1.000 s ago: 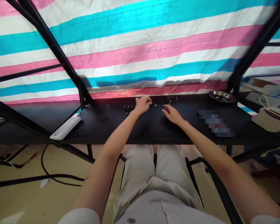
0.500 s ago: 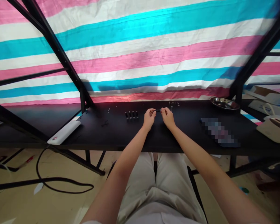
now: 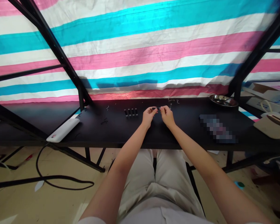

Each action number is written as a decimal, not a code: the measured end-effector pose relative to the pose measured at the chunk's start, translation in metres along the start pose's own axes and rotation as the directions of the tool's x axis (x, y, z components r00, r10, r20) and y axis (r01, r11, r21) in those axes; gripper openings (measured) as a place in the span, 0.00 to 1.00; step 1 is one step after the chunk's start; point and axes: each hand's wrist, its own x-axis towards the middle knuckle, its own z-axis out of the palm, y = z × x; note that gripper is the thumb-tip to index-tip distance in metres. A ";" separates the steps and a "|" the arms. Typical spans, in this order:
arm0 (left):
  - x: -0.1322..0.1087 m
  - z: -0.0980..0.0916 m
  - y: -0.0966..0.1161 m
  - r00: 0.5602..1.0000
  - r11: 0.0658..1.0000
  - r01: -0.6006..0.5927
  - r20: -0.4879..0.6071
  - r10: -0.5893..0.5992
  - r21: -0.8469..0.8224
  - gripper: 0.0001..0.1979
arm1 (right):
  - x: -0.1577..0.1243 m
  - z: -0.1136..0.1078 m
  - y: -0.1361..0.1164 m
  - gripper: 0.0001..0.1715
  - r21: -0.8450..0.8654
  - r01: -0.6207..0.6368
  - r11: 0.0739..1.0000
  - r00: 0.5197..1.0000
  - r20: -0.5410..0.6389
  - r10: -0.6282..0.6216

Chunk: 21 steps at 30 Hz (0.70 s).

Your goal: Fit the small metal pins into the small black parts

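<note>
Between my hands, just above the black table [image 3: 121, 133], is a small dark tube [image 3: 156, 108] lying sideways. My left hand [image 3: 149, 115] pinches its left end. The fingers of my right hand [image 3: 166, 114] are closed at its right end, where a tiny light part seems to show; the fingertips hide most of it. Left of my hands several black tubes with light ends [image 3: 131, 112] stand in a row. A similar greyish tube [image 3: 170, 106] is just behind my right hand.
Small pale bits [image 3: 172, 100] are lined up at the table's back. Dark scraps [image 3: 104, 121] lie to the left, near a white power strip [image 3: 63, 130]. A steel dish [image 3: 223, 100] and a blurred-out object [image 3: 217, 128] are on the right. Black frame posts [image 3: 58, 51] flank the table.
My hands still hold the dark tube between them; its angle and my left fingers have shifted slightly. The whole view has moved a little.
</note>
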 end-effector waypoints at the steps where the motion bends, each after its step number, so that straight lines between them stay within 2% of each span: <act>1: 0.001 0.000 -0.001 1.000 1.000 -0.009 0.000 0.009 -0.012 0.14 | 0.000 0.000 0.000 0.23 0.001 0.002 1.000 1.000 -0.002 -0.002; 6: 0.003 0.000 -0.005 1.000 0.998 -0.016 -0.022 0.015 -0.058 0.13 | -0.001 0.003 -0.001 0.22 -0.021 0.005 1.000 1.000 -0.014 -0.005; 13: 0.003 0.001 -0.004 0.994 0.993 0.073 -0.076 -0.079 -0.089 0.14 | -0.003 0.005 -0.003 0.23 -0.180 0.074 0.981 0.996 -0.030 -0.081; 17: 0.000 0.001 -0.001 0.987 0.981 0.123 -0.083 -0.137 -0.150 0.15 | -0.004 0.004 -0.002 0.22 -0.253 0.120 0.960 0.992 0.006 -0.122; 21: -0.002 0.000 0.002 0.980 0.970 0.155 -0.093 -0.174 -0.188 0.16 | -0.005 0.002 -0.002 0.20 -0.232 0.154 0.960 0.988 0.046 -0.147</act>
